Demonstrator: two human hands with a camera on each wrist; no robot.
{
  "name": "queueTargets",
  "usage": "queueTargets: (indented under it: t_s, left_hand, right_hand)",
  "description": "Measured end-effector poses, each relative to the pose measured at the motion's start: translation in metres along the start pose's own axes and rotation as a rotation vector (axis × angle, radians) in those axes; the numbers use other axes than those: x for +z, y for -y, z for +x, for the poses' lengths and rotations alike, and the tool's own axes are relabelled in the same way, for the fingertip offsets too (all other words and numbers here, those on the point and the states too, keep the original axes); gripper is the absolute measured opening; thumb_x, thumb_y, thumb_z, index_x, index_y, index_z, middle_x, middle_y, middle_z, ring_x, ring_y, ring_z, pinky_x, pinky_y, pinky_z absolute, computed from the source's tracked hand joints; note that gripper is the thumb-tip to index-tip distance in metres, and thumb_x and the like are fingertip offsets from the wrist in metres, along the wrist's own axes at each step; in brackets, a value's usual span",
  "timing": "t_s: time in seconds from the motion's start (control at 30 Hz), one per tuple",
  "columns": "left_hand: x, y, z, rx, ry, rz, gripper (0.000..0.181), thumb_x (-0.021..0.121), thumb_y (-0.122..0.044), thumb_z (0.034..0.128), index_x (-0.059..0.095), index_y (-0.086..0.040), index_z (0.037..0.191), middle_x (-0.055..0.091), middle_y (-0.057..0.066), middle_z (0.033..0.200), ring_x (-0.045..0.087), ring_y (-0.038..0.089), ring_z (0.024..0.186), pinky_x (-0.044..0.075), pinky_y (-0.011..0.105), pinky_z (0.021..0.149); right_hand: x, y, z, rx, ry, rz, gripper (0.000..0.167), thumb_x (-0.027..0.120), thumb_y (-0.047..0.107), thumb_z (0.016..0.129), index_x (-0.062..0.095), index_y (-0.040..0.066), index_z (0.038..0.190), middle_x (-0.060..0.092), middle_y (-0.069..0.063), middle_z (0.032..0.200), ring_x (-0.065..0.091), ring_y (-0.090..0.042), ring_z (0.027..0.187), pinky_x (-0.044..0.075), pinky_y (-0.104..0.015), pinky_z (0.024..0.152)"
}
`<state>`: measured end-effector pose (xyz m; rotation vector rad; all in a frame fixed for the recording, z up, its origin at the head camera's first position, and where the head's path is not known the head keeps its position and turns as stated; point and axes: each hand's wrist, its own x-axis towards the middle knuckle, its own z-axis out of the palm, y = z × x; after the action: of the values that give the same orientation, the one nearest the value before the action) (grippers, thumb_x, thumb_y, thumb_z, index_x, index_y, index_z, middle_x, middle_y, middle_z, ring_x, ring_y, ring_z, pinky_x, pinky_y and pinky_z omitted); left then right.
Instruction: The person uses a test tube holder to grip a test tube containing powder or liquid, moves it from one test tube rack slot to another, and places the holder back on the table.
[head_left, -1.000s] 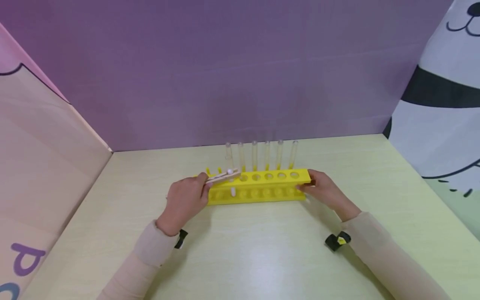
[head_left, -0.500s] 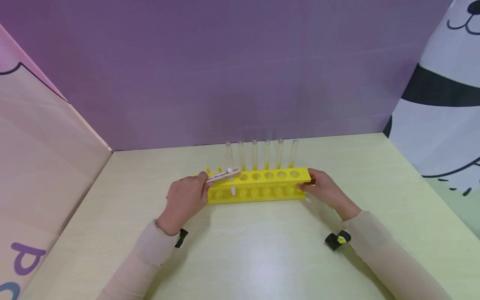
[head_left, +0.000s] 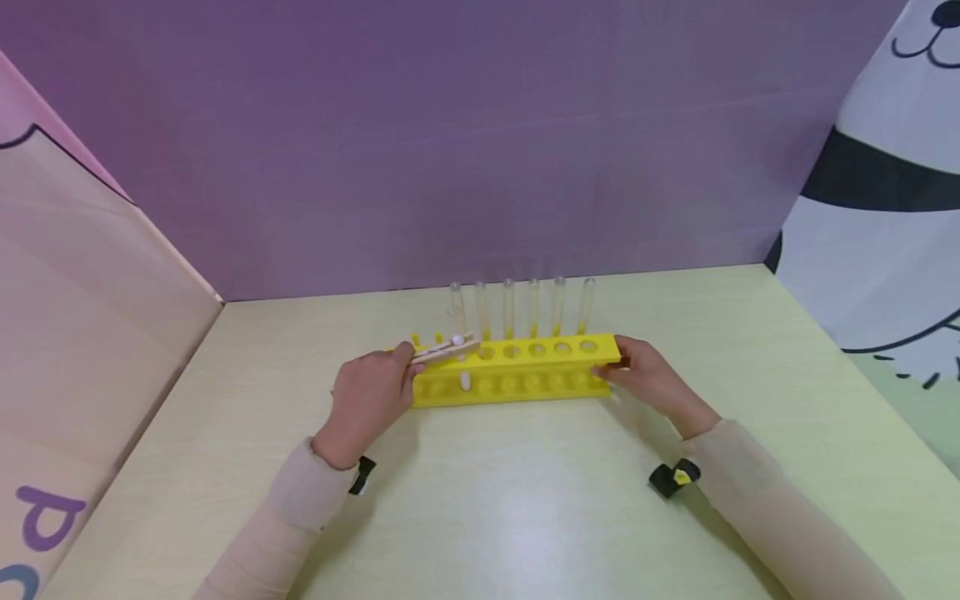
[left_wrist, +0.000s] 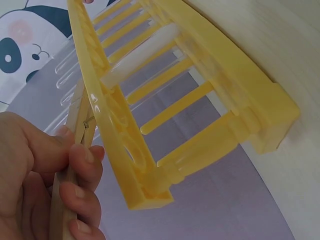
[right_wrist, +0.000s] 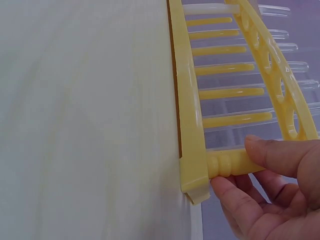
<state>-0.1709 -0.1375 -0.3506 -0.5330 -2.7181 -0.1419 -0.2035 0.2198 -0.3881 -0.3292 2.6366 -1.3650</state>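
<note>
My left hand (head_left: 371, 400) holds a wooden test tube clamp (head_left: 444, 349), its thumb and fingers curled round the handles in the left wrist view. The clamp's tip lies over the top board of a yellow test tube rack (head_left: 555, 365). A test tube with white contents (left_wrist: 145, 52) stands in the rack, its whitish top showing at the clamp's tip; whether the jaws grip it I cannot tell. My right hand (head_left: 648, 379) grips the rack's right end post (right_wrist: 232, 162) between thumb and fingers.
Several clear test tubes (head_left: 508, 304) stand upside down on pegs along the rack's back. The rack rests on a pale wood table (head_left: 480, 500). A purple backdrop (head_left: 480, 167) stands behind, with printed panels at both sides.
</note>
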Motion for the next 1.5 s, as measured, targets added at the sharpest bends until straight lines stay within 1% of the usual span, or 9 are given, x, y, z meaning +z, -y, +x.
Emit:
queueTargets:
  t_s: [0.33,0.67,1.03,1.27,1.5]
  left_hand:
    - [0.0008,0.0018,0.0004,0.012,-0.042,0.009,0.018,0.067,-0.022,0.0879,0.059,-0.006,0.084,0.038,-0.001,0.050,0.033,0.013,0.042,0.025,0.025,0.038]
    - [-0.0004,0.0024,0.0002,0.007,-0.058,0.003,0.019,0.067,-0.023,0.0882,0.061,-0.005,0.087,0.038,-0.002,0.050,0.032,0.012,0.042,0.025,0.024,0.038]
    - [-0.0022,0.0021,0.0003,0.021,-0.114,-0.012,0.020,0.067,-0.023,0.0884,0.061,-0.004,0.087,0.038,-0.003,0.050,0.031,0.012,0.042,0.025,0.024,0.038]
    - [-0.0038,0.0032,0.0009,0.032,-0.163,-0.011,0.020,0.067,-0.023,0.0882,0.059,-0.004,0.085,0.038,-0.002,0.051,0.030,0.012,0.042,0.025,0.025,0.038]
    - [-0.0065,0.0045,0.0032,0.022,-0.203,-0.011,0.021,0.067,-0.024,0.0880,0.058,-0.005,0.082,0.039,0.000,0.050,0.033,0.014,0.041,0.027,0.027,0.037]
  right_hand:
    - [0.0000,-0.0005,0.0017,-0.006,0.001,0.006,0.038,0.060,0.005,0.090,0.050,-0.009,0.125,0.057,-0.023,0.119,0.055,-0.027,0.097,0.048,-0.021,0.075]
    - [0.0002,-0.0020,0.0018,0.003,0.002,-0.003,0.038,0.060,0.006,0.091,0.050,-0.008,0.124,0.057,-0.023,0.119,0.055,-0.027,0.097,0.049,-0.023,0.076]
    - [0.0000,-0.0031,0.0008,0.009,0.000,-0.011,0.039,0.061,0.007,0.090,0.050,-0.008,0.125,0.057,-0.023,0.119,0.055,-0.027,0.097,0.049,-0.024,0.077]
    - [0.0001,-0.0034,0.0012,0.018,-0.002,-0.020,0.039,0.061,0.008,0.091,0.050,-0.007,0.126,0.057,-0.022,0.120,0.055,-0.027,0.098,0.049,-0.027,0.080]
    - [-0.0004,-0.0010,0.0008,0.024,0.002,-0.005,0.040,0.061,0.008,0.091,0.050,-0.007,0.126,0.056,-0.022,0.122,0.054,-0.027,0.099,0.049,-0.031,0.083]
